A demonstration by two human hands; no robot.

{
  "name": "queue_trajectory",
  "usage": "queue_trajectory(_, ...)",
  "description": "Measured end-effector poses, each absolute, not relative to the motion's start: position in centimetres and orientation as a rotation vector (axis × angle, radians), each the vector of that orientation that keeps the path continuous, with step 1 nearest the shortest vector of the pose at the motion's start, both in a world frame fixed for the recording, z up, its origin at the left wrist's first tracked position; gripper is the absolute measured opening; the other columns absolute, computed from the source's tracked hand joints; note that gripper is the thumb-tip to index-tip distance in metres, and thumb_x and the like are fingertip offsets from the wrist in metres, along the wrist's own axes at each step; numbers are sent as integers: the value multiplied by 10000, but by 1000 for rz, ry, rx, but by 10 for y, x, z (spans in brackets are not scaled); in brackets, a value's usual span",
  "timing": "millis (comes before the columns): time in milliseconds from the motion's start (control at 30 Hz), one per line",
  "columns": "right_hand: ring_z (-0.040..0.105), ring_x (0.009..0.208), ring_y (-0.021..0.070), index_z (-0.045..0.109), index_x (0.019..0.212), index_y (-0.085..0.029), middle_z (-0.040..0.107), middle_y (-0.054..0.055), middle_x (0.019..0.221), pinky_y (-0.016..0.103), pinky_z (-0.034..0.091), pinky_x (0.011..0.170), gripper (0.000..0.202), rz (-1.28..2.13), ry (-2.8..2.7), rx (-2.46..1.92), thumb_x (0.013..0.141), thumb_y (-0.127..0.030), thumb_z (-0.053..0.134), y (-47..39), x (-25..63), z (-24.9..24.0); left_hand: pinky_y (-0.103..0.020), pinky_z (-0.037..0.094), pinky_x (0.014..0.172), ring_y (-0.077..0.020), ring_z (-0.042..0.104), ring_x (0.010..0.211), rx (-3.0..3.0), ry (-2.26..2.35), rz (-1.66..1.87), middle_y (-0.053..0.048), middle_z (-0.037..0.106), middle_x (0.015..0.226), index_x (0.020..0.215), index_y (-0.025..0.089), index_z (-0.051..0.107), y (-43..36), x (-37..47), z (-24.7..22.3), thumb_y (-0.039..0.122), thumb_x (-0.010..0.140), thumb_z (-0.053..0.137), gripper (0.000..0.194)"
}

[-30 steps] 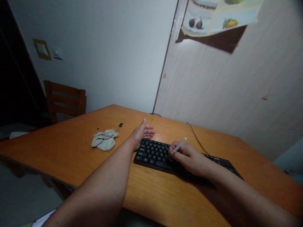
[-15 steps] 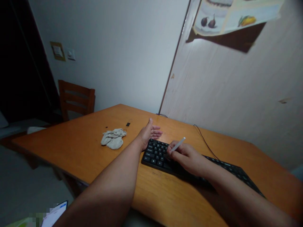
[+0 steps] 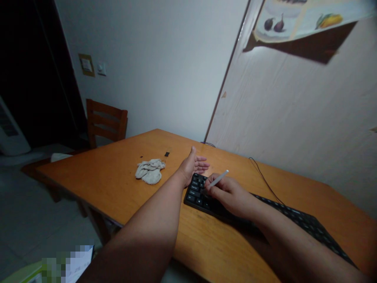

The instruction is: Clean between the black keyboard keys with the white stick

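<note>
A black keyboard [image 3: 194, 193] lies at a slant on the wooden table [image 3: 112, 181], partly covered by my right hand and forearm. My right hand [image 3: 225, 192] is closed around a thin whitish stick [image 3: 220, 177], its upper end pointing up and to the right; its lower end is hidden near the keys. At the keyboard's far left corner, my left hand [image 3: 194, 166] rests on its edge with fingers spread and thumb up, nothing in it. A crumpled pale cloth [image 3: 150, 171] lies left of my left hand.
Behind the cloth sits a small black piece [image 3: 167, 154]. A thin cable [image 3: 265, 179] runs from the keyboard toward the wall. A wooden chair [image 3: 106, 122] stands beyond the table's left side. A pixelated patch is at the lower left.
The view has swung left, so everything sits further right. My right hand, with the stick, has shifted left over the keys toward my left hand, which stays at the keyboard's corner.
</note>
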State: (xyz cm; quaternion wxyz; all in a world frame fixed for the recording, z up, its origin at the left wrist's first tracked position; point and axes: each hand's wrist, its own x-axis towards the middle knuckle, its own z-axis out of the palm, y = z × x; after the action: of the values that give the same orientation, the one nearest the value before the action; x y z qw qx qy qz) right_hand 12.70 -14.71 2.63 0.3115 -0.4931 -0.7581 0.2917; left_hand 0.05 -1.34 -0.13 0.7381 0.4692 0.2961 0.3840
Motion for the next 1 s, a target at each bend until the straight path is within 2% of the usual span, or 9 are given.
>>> queue_trajectory(533,446,673,134,517,774,-188,504,-17,716,281,381,656,158,761,-2011,-1192,914,-250,481,-130,99,26,-358,513,856,-269,651,974,1014,630,850,-173,698,1017,1000,135,624,-10,1,-5,817,824,172,837)
queue_trajectory(733,528,792,159,581,834,-177,580,28,830,307,427,750,177,849,-1941,-1061,928,-298,493,-131,103,27,-366,524,814,-278,644,977,1006,639,847,-172,688,1037,1011,142,615,-9,1,-5,829,812,174,840)
queue_trajectory(1000,534,692,158,530,873,-192,655,43,765,298,413,655,185,948,-1703,-1237,902,-375,542,-159,126,47,-374,496,872,-276,651,1006,1040,645,851,-180,694,1065,1037,138,612,-13,0,-1,803,838,149,834)
